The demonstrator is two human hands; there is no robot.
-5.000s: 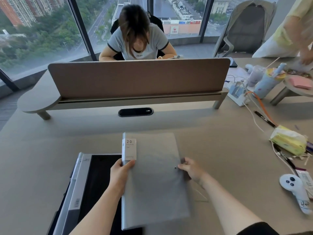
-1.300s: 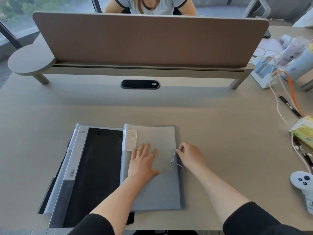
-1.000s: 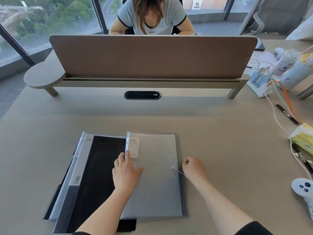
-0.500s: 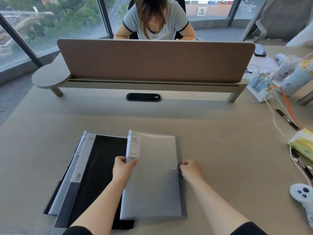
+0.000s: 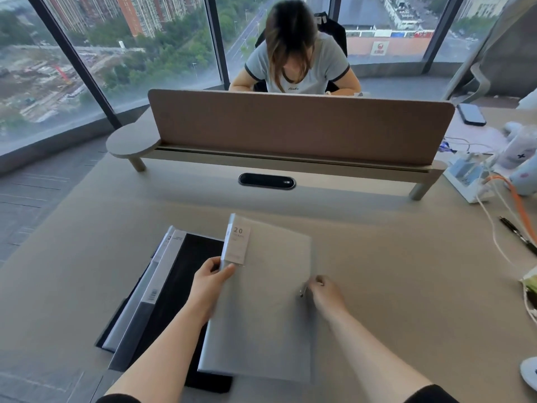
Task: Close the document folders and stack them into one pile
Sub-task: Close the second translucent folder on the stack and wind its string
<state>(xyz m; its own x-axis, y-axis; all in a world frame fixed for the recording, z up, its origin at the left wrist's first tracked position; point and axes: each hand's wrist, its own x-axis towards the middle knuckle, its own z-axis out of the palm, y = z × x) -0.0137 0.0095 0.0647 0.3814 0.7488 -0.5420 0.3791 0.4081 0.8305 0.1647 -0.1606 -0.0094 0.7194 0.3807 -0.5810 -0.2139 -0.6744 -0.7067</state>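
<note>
A closed grey folder (image 5: 267, 301) with a "20" label on its spine is tilted, its left edge raised off the desk. My left hand (image 5: 210, 282) grips that spine just below the label. My right hand (image 5: 325, 292) pinches the folder's elastic cord at the right edge. To the left lies a pile of folders (image 5: 162, 301) with a black cover on top and grey spines showing beside it. The grey folder's lower left corner overlaps the black cover.
A brown divider screen (image 5: 296, 126) on a low shelf crosses the desk, and a person sits behind it. A power strip (image 5: 467, 181), cables, a pen (image 5: 517, 235) and bottles lie at the right. A white controller (image 5: 529, 373) sits at the right edge.
My left hand went from pressing flat on the grey folder to gripping its spine. The folder's left side has lifted and tilted. My right hand stays at the cord.
</note>
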